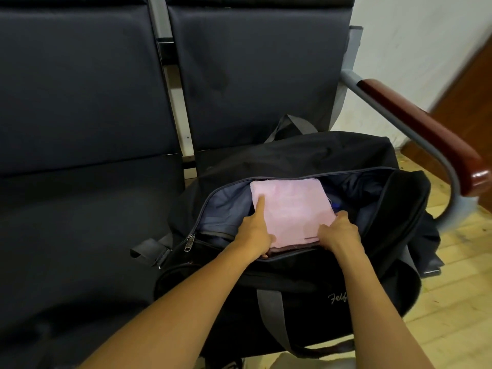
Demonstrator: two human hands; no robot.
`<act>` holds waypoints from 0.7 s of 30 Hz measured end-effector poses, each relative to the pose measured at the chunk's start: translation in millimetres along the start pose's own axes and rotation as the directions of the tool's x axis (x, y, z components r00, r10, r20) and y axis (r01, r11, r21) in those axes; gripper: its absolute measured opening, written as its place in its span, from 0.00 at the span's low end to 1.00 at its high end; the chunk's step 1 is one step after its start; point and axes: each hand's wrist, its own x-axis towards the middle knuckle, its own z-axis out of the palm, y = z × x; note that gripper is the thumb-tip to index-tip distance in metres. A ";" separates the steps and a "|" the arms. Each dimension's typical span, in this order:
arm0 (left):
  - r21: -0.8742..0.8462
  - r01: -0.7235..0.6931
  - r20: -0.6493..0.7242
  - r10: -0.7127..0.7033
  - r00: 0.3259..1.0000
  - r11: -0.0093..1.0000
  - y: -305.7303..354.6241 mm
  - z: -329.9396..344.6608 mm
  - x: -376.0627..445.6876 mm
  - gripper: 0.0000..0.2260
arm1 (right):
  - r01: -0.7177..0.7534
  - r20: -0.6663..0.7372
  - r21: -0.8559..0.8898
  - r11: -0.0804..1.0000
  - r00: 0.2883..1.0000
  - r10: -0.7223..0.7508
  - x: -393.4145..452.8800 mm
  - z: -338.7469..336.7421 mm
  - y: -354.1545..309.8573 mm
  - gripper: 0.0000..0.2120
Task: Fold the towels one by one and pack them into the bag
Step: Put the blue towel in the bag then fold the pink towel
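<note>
Dark padded vinyl fills everything to the left of my hands: the bench seat (80,222) and its backrest (80,83), with a metal divider bar (170,83) running between two cushions. Just left of my left wrist I see the zipper pulls (190,242) and a short webbing loop (146,250) at the end of the black bag (306,286), which sits on the seat directly under both forearms with its top unzipped. My left hand (257,234) rests on the near left part of the folded pink towel (291,210), forefinger stretched flat across the cloth toward the far corner, thumb at the near edge; the other fingers I cannot make out. The towel lies inside the bag's opening, between my two hands, on top of something darker whose reddish edge shows just below it. My right hand (339,231) has its fingers curled over the towel's near right corner, gripping the edge. Beyond that hand I see grey-blue lining (354,187) inside the bag. Farther right stands the bench's grey metal armrest with a reddish wooden cap (426,134), then pale wooden floor (458,302) and a white wall (412,43).
</note>
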 end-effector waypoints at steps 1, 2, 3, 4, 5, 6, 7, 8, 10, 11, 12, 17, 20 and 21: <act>0.000 0.018 0.022 -0.018 1.000 1.000 -0.2 0.3 -1.1 0.45 | -0.002 -0.011 -0.011 1.000 1.000 0.002 -2.5 1.2 -0.3 0.24; 0.002 0.024 0.034 -0.024 0.999 1.000 -0.8 0.2 -0.5 0.42 | 0.003 -0.035 -0.020 1.000 0.999 -0.004 -5.9 2.5 -1.0 0.25; 0.016 0.024 0.036 -0.025 0.999 1.000 -0.7 -2.0 -1.7 0.40 | 0.017 -0.070 -0.033 0.999 0.997 -0.019 -9.0 3.6 -1.3 0.25; 0.034 0.015 0.031 -0.016 0.999 0.999 -1.1 -4.7 -3.0 0.38 | 0.035 -0.114 -0.045 0.998 0.993 -0.040 -13.3 4.9 -1.5 0.26; 0.056 0.004 0.020 -0.005 1.000 0.998 -0.7 -8.4 -5.5 0.34 | 0.057 -0.159 -0.056 0.997 0.985 -0.066 -17.7 6.1 -2.2 0.27; 0.073 -0.021 -0.004 0.021 1.000 0.997 -1.7 -11.2 -5.5 0.29 | 0.077 -0.198 -0.061 0.995 0.976 -0.088 -21.4 6.8 -3.3 0.27; 0.083 -0.040 -0.035 0.043 0.998 0.996 -1.9 -14.9 -7.4 0.23 | 0.097 -0.228 -0.059 0.994 0.968 -0.108 -23.9 7.6 -4.4 0.27; 0.088 -0.057 -0.074 0.064 0.995 0.994 -2.9 -19.3 -9.9 0.18 | 0.116 -0.247 -0.053 0.992 0.961 -0.126 -27.7 8.7 -6.4 0.25; 0.088 -0.102 -0.146 0.114 0.983 0.991 -5.6 -28.4 -14.5 0.10 | 0.167 -0.244 -0.038 0.985 0.955 -0.172 -32.5 13.4 -12.0 0.19; 0.090 -0.124 -0.170 0.138 0.976 0.988 -6.5 -34.3 -18.3 0.08 | 0.201 -0.233 -0.027 0.979 0.951 -0.202 -35.6 17.1 -15.7 0.16; 0.100 -0.140 -0.194 0.158 0.968 0.985 -7.3 -39.9 -21.6 0.07 | 0.237 -0.223 -0.002 0.971 0.947 -0.232 -39.3 21.1 -19.9 0.13; 0.159 -0.165 -0.295 0.206 0.933 0.973 -18.1 -72.3 -45.5 0.09 | 0.347 -0.223 0.059 0.936 0.918 -0.327 -71.5 43.7 -49.9 0.08; 0.145 -0.171 -0.328 0.210 0.921 0.975 -36.7 -93.6 -61.4 0.10 | 0.429 -0.205 0.044 0.902 0.888 -0.412 -96.2 61.3 -73.3 0.10; 0.136 -0.172 -0.337 0.209 0.918 0.976 -42.4 -100.5 -66.1 0.10 | 0.452 -0.194 0.041 0.891 0.879 -0.437 -103.9 66.9 -81.1 0.10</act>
